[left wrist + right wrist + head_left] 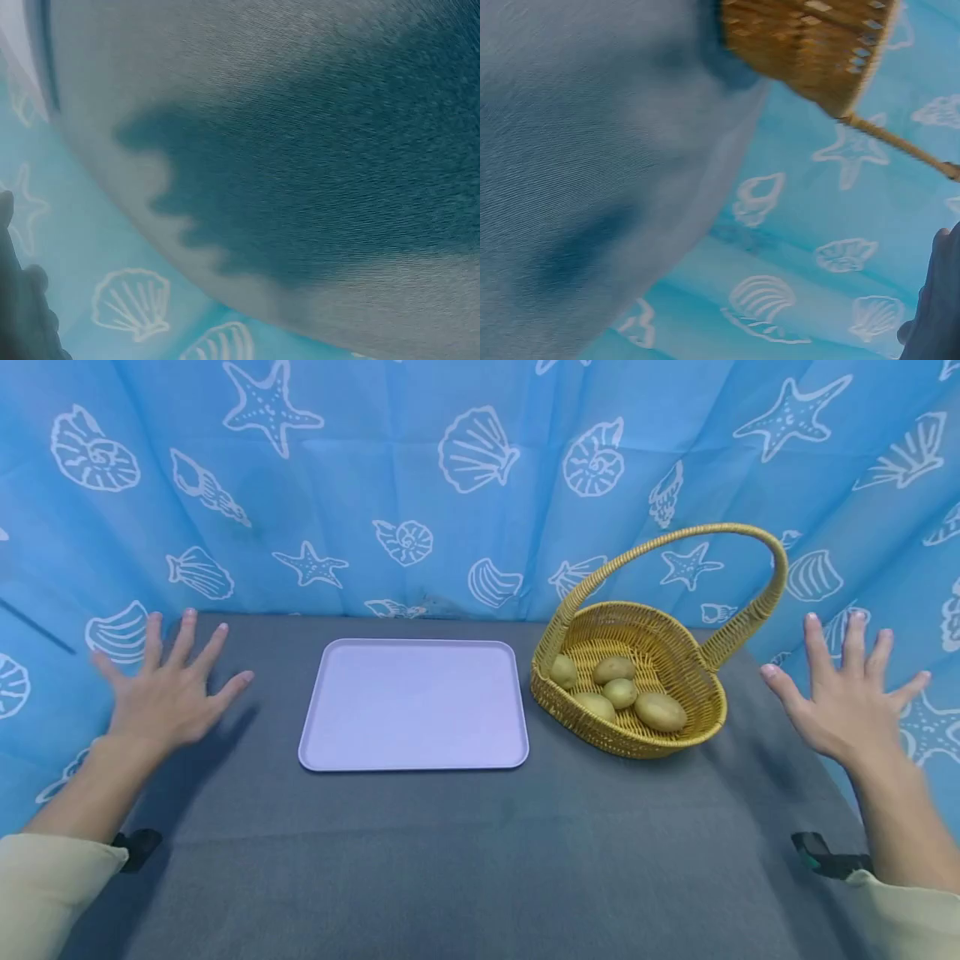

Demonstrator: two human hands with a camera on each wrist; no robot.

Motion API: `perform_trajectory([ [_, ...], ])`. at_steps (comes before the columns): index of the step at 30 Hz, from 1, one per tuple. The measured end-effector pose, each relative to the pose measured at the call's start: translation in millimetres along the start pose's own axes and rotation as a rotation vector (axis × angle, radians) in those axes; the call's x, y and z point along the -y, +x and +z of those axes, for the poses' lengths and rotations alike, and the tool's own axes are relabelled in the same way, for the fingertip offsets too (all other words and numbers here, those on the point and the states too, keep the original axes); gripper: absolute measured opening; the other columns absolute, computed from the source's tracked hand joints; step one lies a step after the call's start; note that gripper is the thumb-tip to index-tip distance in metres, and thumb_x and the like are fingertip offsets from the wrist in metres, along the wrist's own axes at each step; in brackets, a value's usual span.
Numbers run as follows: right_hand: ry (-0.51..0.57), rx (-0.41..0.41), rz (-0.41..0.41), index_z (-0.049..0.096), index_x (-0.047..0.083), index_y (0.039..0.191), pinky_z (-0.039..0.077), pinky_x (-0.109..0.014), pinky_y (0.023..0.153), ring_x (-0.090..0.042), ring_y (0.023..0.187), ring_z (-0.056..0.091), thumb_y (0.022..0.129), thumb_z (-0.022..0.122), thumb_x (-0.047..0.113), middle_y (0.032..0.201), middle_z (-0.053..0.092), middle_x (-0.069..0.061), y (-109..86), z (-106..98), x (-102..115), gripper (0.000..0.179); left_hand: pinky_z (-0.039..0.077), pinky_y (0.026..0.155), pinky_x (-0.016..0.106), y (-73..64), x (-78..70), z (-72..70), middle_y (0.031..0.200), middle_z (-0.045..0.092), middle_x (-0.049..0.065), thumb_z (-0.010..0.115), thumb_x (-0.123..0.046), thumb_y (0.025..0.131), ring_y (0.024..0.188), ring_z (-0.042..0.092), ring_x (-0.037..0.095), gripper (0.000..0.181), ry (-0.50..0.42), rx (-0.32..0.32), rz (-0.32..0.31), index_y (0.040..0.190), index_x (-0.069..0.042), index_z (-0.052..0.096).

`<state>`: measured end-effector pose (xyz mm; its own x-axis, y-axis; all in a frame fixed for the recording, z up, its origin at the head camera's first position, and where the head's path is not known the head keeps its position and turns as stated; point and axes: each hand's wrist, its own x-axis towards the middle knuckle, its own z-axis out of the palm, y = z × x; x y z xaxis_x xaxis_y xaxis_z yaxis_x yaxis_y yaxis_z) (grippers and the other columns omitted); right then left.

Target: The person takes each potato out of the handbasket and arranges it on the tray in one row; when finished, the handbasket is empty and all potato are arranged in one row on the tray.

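Observation:
My left hand (161,693) is raised over the table's left side with its fingers spread, holding nothing. On the far right, my right hand (855,706) is likewise raised, fingers spread wide and nothing in it. It is nearest to a yellow wicker basket (630,745) with a tall arched handle, which holds several potatoes (660,712). Left of the basket lies a flat, pale lilac tray (414,706) with nothing on it. In the left wrist view the hand (26,300) shows only at the lower left edge; in the right wrist view, the hand (937,307) shows at the lower right.
A dark grey cloth covers the table (480,860). Behind it and at both sides hangs a blue curtain (360,468) with white shells and starfish. The basket's handle (693,531) rises well above its rim and leans to the right.

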<state>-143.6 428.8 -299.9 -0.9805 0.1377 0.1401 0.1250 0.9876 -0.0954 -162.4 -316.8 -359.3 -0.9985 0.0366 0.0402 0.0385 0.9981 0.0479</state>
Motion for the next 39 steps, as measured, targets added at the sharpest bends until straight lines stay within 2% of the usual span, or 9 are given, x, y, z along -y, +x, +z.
perform_trajectory([
  [9, 0.01, -0.092, -0.124, -0.007, 0.019, 0.16, -0.02, -0.075, 0.103, -0.039, 0.145, -0.029, 0.095, 0.032, 0.072, 0.161, -0.029, -0.012, -13.0, -23.8, 34.5, 0.092, -0.019, 0.097, 0.08, -3.2, -30.0, -11.3, 0.166, -0.012, 0.012, 0.032, -0.066, 0.099, 0.147, -0.027, 0.035, 0.08, 0.03, -0.061, 0.103, 0.161, -0.02, 0.009],
  [15, 0.029, -0.087, -0.364, 0.004, 0.02, 0.161, -0.013, -0.063, 0.115, -0.04, 0.15, -0.013, 0.097, 0.047, 0.058, 0.165, -0.017, -0.012, -14.7, -22.8, 56.2, 0.086, -0.015, 0.099, 0.081, -2.2, -48.0, -6.6, 0.167, -0.003, 0.014, 0.038, -0.068, 0.097, 0.149, -0.018, 0.04, 0.084, 0.046, -0.007, 0.208, 0.161, -0.019, 0.015],
  [19, 0.197, 0.09, -0.459, 0.008, 0.027, 0.161, 0.007, -0.075, 0.109, -0.048, 0.149, 0.005, 0.097, 0.06, 0.041, 0.167, -0.006, -0.008, -8.0, -15.1, 64.3, 0.084, -0.01, 0.101, 0.082, -0.3, -54.4, 0.2, 0.166, 0.003, 0.017, 0.038, -0.071, 0.095, 0.15, -0.01, 0.044, 0.087, 0.044, 0.109, 0.243, 0.16, -0.017, 0.018],
  [22, 0.352, 0.319, -0.452, 0.008, 0.028, 0.161, 0.017, -0.079, 0.102, -0.052, 0.146, 0.012, 0.095, 0.067, 0.031, 0.167, 0.002, -0.014, 1.5, -11.4, 64.9, 0.089, -0.007, 0.1, 0.083, 0.7, -55.8, 5.7, 0.165, 0.008, 0.019, 0.039, -0.074, 0.093, 0.149, -0.007, 0.046, 0.09, 0.019, 0.198, 0.251, 0.16, -0.016, 0.021],
  [24, 0.439, 0.475, -0.463, 0.008, 0.02, 0.162, 0.018, -0.075, 0.106, -0.052, 0.146, 0.013, 0.094, 0.069, 0.024, 0.165, 0.008, -0.022, 10.1, -9.0, 62.9, 0.091, -0.005, 0.098, 0.085, 0.7, -55.8, 8.9, 0.164, 0.011, 0.021, 0.04, -0.075, 0.092, 0.149, -0.006, 0.048, 0.092, -0.001, 0.248, 0.252, 0.159, -0.014, 0.022],
  [28, 0.529, 0.717, -0.494, 0.013, 0.004, 0.159, 0.033, -0.046, 0.113, -0.05, 0.144, 0.021, 0.094, 0.069, 0.016, 0.161, 0.019, -0.027, 26.3, -5.4, 58.5, 0.087, -0.002, 0.098, 0.085, -0.1, -55.0, 13.9, 0.163, 0.015, 0.024, 0.043, -0.077, 0.09, 0.147, -0.001, 0.052, 0.096, -0.019, 0.317, 0.256, 0.158, -0.012, 0.024],
  [31, 0.558, 0.817, -0.504, 0.021, -0.002, 0.156, 0.039, -0.022, 0.105, -0.048, 0.142, 0.026, 0.093, 0.07, 0.015, 0.159, 0.025, -0.026, 36.0, -3.5, 56.2, 0.081, 0.003, 0.1, 0.084, -0.5, -54.8, 17.2, 0.162, 0.018, 0.024, 0.046, -0.077, 0.088, 0.146, 0.004, 0.054, 0.098, -0.035, 0.348, 0.269, 0.158, -0.01, 0.027],
  [33, 0.586, 0.876, -0.49, 0.024, -0.004, 0.155, 0.037, -0.016, 0.102, -0.048, 0.141, 0.026, 0.093, 0.07, 0.014, 0.159, 0.025, -0.026, 41.4, -3.3, 56.2, 0.079, 0.005, 0.101, 0.083, -0.6, -54.4, 18.6, 0.161, 0.02, 0.024, 0.047, -0.078, 0.087, 0.145, 0.007, 0.055, 0.099, -0.048, 0.357, 0.282, 0.157, -0.01, 0.028],
  [39, 0.571, 0.988, -0.448, 0.024, -0.004, 0.155, 0.037, -0.051, 0.11, -0.053, 0.14, 0.028, 0.093, 0.068, 0.013, 0.156, 0.027, -0.032, 55.8, 0.1, 57.1, 0.078, 0.01, 0.104, 0.08, 0.5, -53.9, 20.0, 0.162, 0.022, 0.019, 0.051, -0.075, 0.087, 0.146, 0.012, 0.053, 0.096, -0.071, 0.35, 0.349, 0.157, -0.013, 0.03],
])
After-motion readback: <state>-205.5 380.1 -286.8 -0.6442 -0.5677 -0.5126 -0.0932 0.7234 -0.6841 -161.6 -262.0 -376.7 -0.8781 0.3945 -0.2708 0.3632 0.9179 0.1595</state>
